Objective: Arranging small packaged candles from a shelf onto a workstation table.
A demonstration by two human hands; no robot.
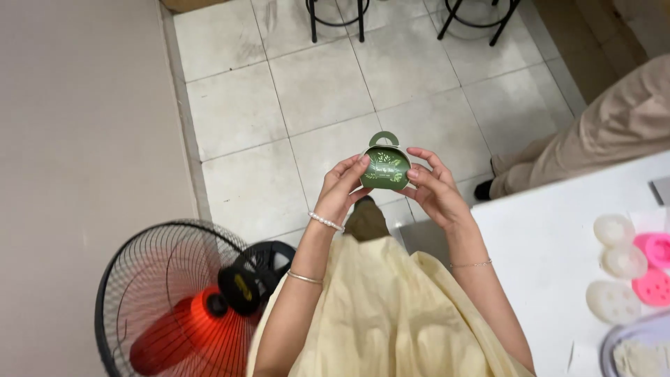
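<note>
holding a small dark green paper gift box with a pale leaf pattern and an arched handle tab (385,166) out in front of the body, both hands meet around it above the tiled floor (293,98). the left hand (342,192), wearing a pearl bracelet, has its fingers (357,167) curled closed against the box's left side, thumb tucked beneath; the right hand (433,188) presses its fingers (417,171) on the right side, with the upper fingers arched loosely over the top edge, not fully clamped. the box sits directly between the two sets of fingertips, touching both, its handle tab standing up just beyond them. judging by its shape, the box looks already folded and closed, with the domed flaps joined and the handle raised; nothing shows whether anything is inside it, and whatever remains seems limited to final pressing or setting it down. well off to the right of the fingers, a white surface (551,258) carries round white and pink moulded pieces (631,269) and the rim of a clear container (638,349). below and left of the fingers stands a black wire-caged floor fan with red blades (178,300). beyond the right fingers, another person's beige trouser leg (600,132) is seen beside the surface.
</note>
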